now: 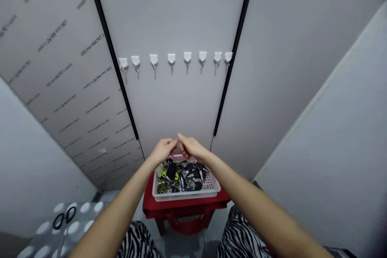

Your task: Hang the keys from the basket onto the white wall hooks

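Observation:
My left hand (pixel 163 148) and my right hand (pixel 190 147) meet fingertip to fingertip above the far rim of a white basket (pixel 184 196). Both hands have their fingers pinched together; whatever they pinch is too small to make out. The basket holds several keys and key fobs (pixel 180 175), mostly black with one yellow-green piece. It rests on a red stool (pixel 181 206). On the grey wall panel above runs a row of several white adhesive hooks (pixel 171 59), all bare.
Black vertical strips (pixel 111 54) divide the wall panels. A grey dotted surface (pixel 65 225) at the lower left carries black scissors (pixel 64 217). My zebra-striped trousers (pixel 242 238) show at the bottom. White walls close in on both sides.

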Available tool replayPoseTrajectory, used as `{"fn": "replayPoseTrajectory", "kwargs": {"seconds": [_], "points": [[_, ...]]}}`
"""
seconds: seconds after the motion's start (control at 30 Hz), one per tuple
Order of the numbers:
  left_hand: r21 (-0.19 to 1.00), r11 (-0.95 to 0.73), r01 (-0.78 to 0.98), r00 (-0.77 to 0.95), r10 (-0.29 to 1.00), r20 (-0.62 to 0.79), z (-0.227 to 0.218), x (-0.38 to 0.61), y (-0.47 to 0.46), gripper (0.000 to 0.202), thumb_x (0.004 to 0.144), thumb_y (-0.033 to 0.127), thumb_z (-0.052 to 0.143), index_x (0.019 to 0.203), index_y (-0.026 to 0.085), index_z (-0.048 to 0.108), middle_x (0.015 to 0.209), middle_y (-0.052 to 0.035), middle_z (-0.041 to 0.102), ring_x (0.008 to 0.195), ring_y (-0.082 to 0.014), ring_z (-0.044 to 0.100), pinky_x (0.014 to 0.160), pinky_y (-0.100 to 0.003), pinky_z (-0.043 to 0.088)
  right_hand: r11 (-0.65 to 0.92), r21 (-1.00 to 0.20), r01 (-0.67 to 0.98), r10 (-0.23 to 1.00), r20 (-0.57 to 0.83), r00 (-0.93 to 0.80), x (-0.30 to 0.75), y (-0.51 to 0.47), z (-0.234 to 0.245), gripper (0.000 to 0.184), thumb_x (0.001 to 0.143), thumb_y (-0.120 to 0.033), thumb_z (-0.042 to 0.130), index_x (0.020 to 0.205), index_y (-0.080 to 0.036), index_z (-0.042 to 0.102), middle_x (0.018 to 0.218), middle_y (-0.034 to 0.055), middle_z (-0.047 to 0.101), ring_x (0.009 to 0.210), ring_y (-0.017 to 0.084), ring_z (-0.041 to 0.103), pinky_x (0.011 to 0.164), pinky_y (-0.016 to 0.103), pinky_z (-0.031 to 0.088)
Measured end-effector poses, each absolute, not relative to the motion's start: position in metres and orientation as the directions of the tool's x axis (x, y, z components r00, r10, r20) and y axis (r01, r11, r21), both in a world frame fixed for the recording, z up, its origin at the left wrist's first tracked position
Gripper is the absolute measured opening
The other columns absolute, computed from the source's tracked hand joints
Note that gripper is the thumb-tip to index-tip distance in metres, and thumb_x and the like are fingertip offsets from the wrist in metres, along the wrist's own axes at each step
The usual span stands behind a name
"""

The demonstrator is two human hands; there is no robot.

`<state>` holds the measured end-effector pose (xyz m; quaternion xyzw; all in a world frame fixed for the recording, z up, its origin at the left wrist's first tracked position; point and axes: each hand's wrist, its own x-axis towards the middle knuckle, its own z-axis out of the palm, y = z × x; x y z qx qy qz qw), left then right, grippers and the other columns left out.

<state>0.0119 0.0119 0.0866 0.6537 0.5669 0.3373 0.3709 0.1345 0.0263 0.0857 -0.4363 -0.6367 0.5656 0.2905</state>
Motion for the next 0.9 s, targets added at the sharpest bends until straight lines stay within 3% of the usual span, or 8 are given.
{"fn": "replayPoseTrajectory", "kwargs": {"seconds": [0.07, 0.13, 0.27, 0.4, 0.63, 0.9], "points": [[0.624, -0.080, 0.777, 0.010, 0.993, 0.114, 0.060, 0.001, 0.008, 0.024, 0.063, 0.036, 0.039, 0.057, 0.015, 0.047, 0.057, -0.0024, 0.051, 0.057, -0.0128, 0.046, 0.052, -0.024, 0.032, 0.047, -0.879, 0.475, 0.903, -0.166, -0.396, 0.131, 0.024, 0.057, 0.044, 0.064, -0.054, 0.029, 0.051, -0.015, 0.042, 0.040, -0.0023, 0.044, 0.033, 0.006, 0.039, 0.035, 0.018, 0.027], [0.427, -0.037, 0.903, -0.039, 0.985, 0.166, 0.039, -0.009, 0.005, 0.018, 0.062, 0.029, 0.040, 0.067, 0.017, 0.051, 0.072, -0.0056, 0.055, 0.070, -0.0167, 0.047, 0.057, -0.025, 0.032, 0.138, -0.729, 0.670, 0.936, -0.125, -0.328, 0.126, 0.022, 0.035, 0.041, 0.064, -0.052, 0.032, 0.060, -0.014, 0.049, 0.051, 0.0024, 0.053, 0.045, 0.010, 0.048, 0.042, 0.021, 0.032], [0.308, -0.035, 0.951, 0.009, 0.996, 0.086, 0.021, -0.020, 0.001, 0.020, 0.063, 0.023, 0.038, 0.073, 0.018, 0.054, 0.079, -0.0066, 0.056, 0.077, -0.0177, 0.047, 0.060, -0.024, 0.032, 0.200, -0.507, 0.838, 0.973, 0.000, -0.232, 0.111, 0.017, 0.014, 0.045, 0.059, -0.051, 0.039, 0.085, -0.015, 0.050, 0.079, 0.0096, 0.058, 0.075, 0.020, 0.052, 0.056, 0.026, 0.035], [0.347, -0.051, 0.936, 0.024, 0.996, 0.082, 0.023, -0.024, 0.003, 0.018, 0.063, 0.022, 0.038, 0.066, 0.017, 0.055, 0.073, -0.0056, 0.057, 0.072, -0.0152, 0.048, 0.060, -0.023, 0.032, 0.208, -0.536, 0.818, 0.960, -0.050, -0.276, 0.108, 0.013, 0.012, 0.047, 0.056, -0.039, 0.046, 0.098, -0.018, 0.043, 0.085, 0.0071, 0.057, 0.076, 0.019, 0.052, 0.058, 0.025, 0.035], [0.625, -0.081, 0.776, 0.036, 0.996, 0.085, 0.031, -0.026, 0.005, 0.017, 0.063, 0.024, 0.039, 0.062, 0.015, 0.054, 0.057, -0.0002, 0.055, 0.057, -0.0105, 0.047, 0.054, -0.020, 0.033, 0.225, -0.479, 0.849, 0.961, -0.034, -0.274, 0.150, 0.013, 0.015, 0.041, 0.059, -0.033, 0.044, 0.099, -0.024, 0.045, 0.087, 0.0030, 0.056, 0.079, 0.018, 0.050, 0.063, 0.025, 0.034], [0.594, -0.185, 0.783, 0.055, 0.972, 0.229, 0.073, -0.003, -0.005, 0.018, 0.063, 0.025, 0.039, 0.059, 0.017, 0.055, 0.064, -0.0017, 0.055, 0.067, -0.0132, 0.046, 0.061, -0.023, 0.033, 0.431, -0.381, 0.818, 0.902, 0.213, -0.376, 0.150, 0.011, 0.019, 0.036, 0.057, -0.028, 0.048, 0.092, -0.021, 0.052, 0.087, 0.0056, 0.051, 0.082, 0.016, 0.044, 0.070, 0.024, 0.032]]}}
